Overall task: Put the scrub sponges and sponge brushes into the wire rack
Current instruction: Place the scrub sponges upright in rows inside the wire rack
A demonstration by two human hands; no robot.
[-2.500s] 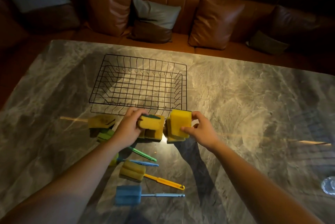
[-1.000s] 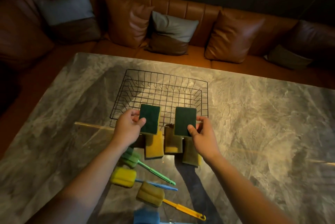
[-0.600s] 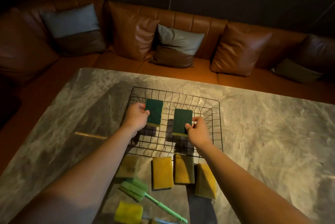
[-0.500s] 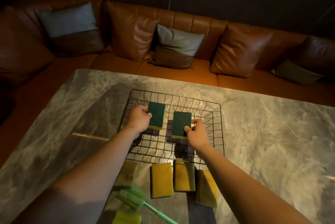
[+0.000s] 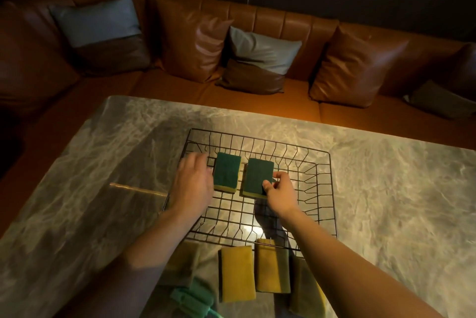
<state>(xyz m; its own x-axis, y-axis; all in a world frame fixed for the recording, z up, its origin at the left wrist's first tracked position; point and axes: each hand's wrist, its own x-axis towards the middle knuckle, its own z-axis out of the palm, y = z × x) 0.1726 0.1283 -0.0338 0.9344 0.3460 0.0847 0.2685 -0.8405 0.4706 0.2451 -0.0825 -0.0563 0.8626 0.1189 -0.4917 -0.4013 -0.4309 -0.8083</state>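
Observation:
The black wire rack (image 5: 257,139) stands on the marble table. Two scrub sponges lie green side up on its floor, side by side near the back. My left hand (image 5: 193,184) is just left of the left sponge (image 5: 227,172), blurred, fingers spread and off it. My right hand (image 5: 280,191) pinches the near right corner of the right sponge (image 5: 257,176), thumb on top. Several more sponges lie yellow side up in a row in front of the rack, among them one (image 5: 237,272) between my forearms. A green sponge brush (image 5: 193,297) shows at the bottom edge.
The grey marble table (image 5: 386,202) extends wide to the right and left of the rack. A brown leather sofa (image 5: 257,16) with several cushions runs behind the table's far edge. The room is dim.
Both hands carried the two sponges forward over the rack and lowered them onto its floor. My left hand has come off its sponge and moved slightly left; my right hand still grips its sponge.

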